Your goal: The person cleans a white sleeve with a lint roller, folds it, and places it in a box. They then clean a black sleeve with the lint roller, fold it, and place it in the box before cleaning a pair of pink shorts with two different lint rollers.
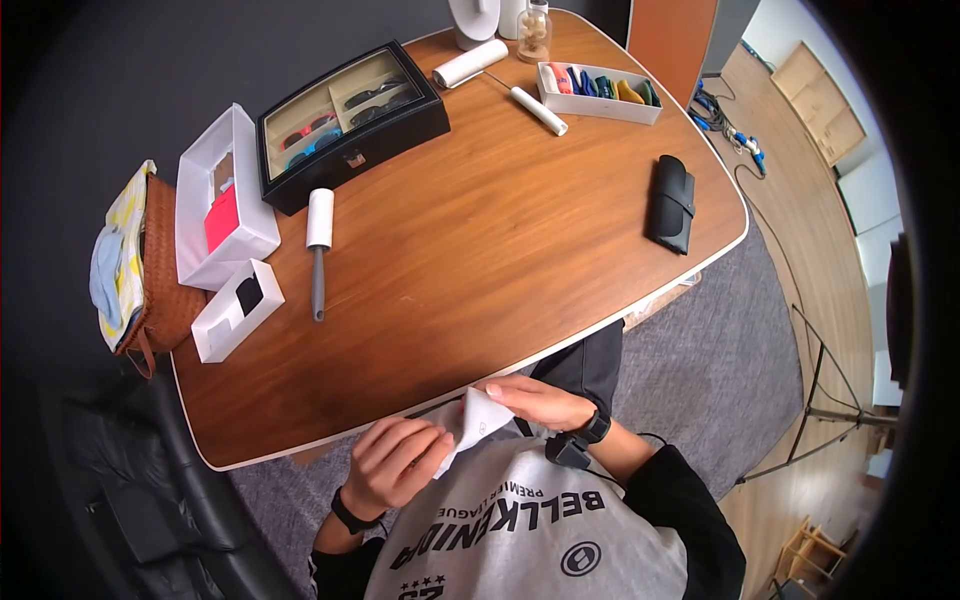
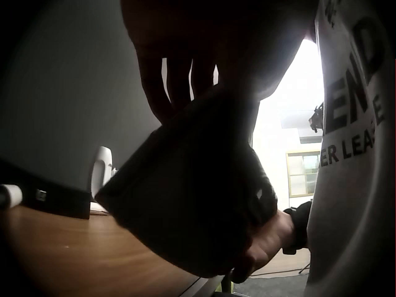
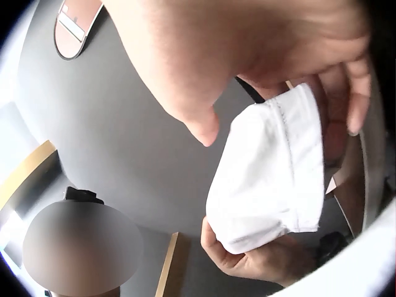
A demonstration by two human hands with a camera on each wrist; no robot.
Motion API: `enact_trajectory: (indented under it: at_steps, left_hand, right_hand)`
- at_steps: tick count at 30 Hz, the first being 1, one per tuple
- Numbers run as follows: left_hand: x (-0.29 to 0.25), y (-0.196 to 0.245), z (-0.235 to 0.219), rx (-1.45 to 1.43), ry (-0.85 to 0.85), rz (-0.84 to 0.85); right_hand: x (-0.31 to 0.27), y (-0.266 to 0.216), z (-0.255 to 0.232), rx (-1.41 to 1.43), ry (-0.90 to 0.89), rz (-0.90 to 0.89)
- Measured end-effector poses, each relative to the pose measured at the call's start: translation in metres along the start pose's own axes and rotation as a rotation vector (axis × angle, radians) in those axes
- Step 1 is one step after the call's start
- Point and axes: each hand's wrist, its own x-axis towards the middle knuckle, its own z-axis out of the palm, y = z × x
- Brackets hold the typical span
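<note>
The left hand (image 1: 392,462) pinches a white hemmed cloth (image 1: 477,422) between curled fingers and thumb, close by the near edge of the surface (image 1: 430,270), before a printed shirt (image 1: 500,560). The right hand (image 1: 545,403) has fairly straight fingers behind the hem, thumb spread apart.

At seven o'clock in the head view, our left hand (image 1: 395,462) curls its fingers (image 1: 425,462) in a pinch; at five o'clock, our right hand (image 1: 548,405) points toward ten, thumb (image 3: 204,130) apart from its fingers.
</note>
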Motion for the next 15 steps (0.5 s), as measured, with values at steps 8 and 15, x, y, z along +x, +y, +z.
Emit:
enact_trajectory:
  at_steps: [8, 15]
  left_hand:
    - [-0.01, -0.01, 0.013, -0.299, 0.115, -0.262]
    - [-0.033, -0.04, 0.043, -0.72, 0.14, -0.721]
  right_hand:
    - [0.001, -0.019, -0.001, -0.072, -0.138, -0.283]
    - [0.021, -0.017, -0.012, 0.209, -0.076, -0.116]
